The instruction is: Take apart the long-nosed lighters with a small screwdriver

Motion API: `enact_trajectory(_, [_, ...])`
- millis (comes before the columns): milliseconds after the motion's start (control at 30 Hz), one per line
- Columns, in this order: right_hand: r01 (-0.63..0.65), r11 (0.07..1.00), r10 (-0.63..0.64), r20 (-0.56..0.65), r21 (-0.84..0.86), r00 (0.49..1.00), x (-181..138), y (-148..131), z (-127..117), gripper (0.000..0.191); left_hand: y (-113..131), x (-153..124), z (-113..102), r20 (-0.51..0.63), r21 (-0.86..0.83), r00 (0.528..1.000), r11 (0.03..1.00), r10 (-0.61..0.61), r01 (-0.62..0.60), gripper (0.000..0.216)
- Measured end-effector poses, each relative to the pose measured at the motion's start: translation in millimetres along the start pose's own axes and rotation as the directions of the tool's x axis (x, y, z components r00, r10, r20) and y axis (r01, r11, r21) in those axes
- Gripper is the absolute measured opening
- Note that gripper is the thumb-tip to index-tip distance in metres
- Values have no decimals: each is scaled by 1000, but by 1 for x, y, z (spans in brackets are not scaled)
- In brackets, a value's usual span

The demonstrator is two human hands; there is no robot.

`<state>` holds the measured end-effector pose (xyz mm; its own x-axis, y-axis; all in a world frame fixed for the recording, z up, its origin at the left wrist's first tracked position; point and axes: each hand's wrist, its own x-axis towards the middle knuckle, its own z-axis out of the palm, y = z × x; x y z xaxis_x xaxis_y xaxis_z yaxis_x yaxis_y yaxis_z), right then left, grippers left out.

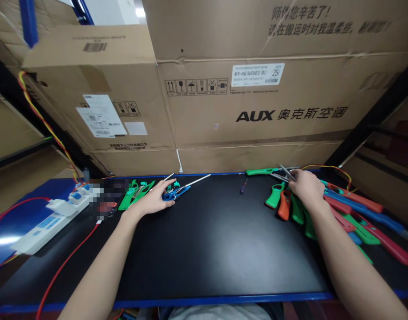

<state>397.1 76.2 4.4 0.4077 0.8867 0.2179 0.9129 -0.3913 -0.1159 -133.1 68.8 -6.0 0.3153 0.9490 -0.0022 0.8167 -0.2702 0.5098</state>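
Note:
My left hand (155,198) reaches to the left middle of the black table. Its thumb and fingers are apart around the handle of a blue lighter (177,193) with a long metal tube, which lies on the table. A small teal piece shows by the fingertips. Left of this hand lie green lighter casings (137,195). My right hand (305,186) is at the fanned pile of long-tube lighters, fingers closed around a metal lighter tube (287,172); the handle belonging to it is hidden. Green lighters (275,195) and an orange lighter (284,205) lie below it.
A screwdriver (243,188) with a dark handle lies mid-table at the back. Red, blue and green lighters (384,235) spread on the right. At left are a white power strip (46,231) and a red cable (70,258). A large cardboard box (207,124) walls the back.

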Motion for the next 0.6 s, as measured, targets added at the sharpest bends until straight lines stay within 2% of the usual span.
enact_trajectory(167, [-28, 998, 27, 15, 49, 1000, -2, -1, -1, 40, 0, 2, 1, -103, 27, 994, 999, 33, -31, 80])
enact_trajectory(300, [-45, 993, 52, -61, 109, 997, -5, -2, -4, 42, 0, 0, -10, -221, 60, 973, 997, 62, -50, 82])
enact_trajectory(400, [-47, 991, 59, -95, 129, 994, -7, -3, -9, 44, -1, -3, -21, -313, 77, 949, 997, 32, -8, 71])
enact_trajectory(600, [88, 980, -54, -189, 180, 981, -20, -18, -19, 43, 2, -5, -29, -440, 154, 898, 984, -16, 93, 45])
